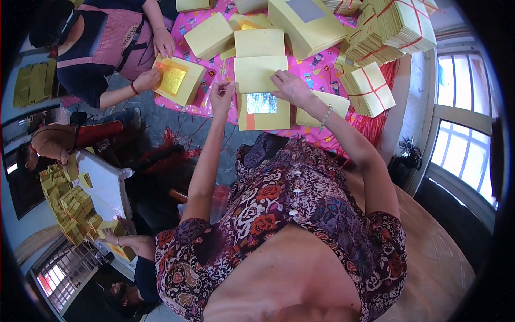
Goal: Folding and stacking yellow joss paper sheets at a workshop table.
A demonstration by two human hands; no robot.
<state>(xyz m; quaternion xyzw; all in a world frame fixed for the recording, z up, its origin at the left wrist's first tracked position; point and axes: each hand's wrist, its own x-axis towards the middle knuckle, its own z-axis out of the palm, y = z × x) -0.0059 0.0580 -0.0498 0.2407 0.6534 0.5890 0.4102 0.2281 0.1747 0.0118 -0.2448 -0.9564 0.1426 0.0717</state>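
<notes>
- At near edge of the pink tabletop (324, 75), mid: yellow paper stack (264, 123) w/ silver panel (263, 104), right in front of wearer.
- Hands apart from each other. L hand (221, 97) just L of stack, fingers bent; can't tell if it pinches anything. R hand (292, 88) palm down, fingers spread, tips at R edge of pale sheet (260, 74) above the panel.
- Progress (judged): this stack prob. mid-handling; no cord on it.
- Done, apparently: red-corded bundle (373, 88) at R, more piled behind.
- Left, apparently: uncorded stacks, e.g. big one (306, 27) at back.
- Co-worker's hands (147, 80) on gold-panel stack (177, 83), also uncorded.
</notes>
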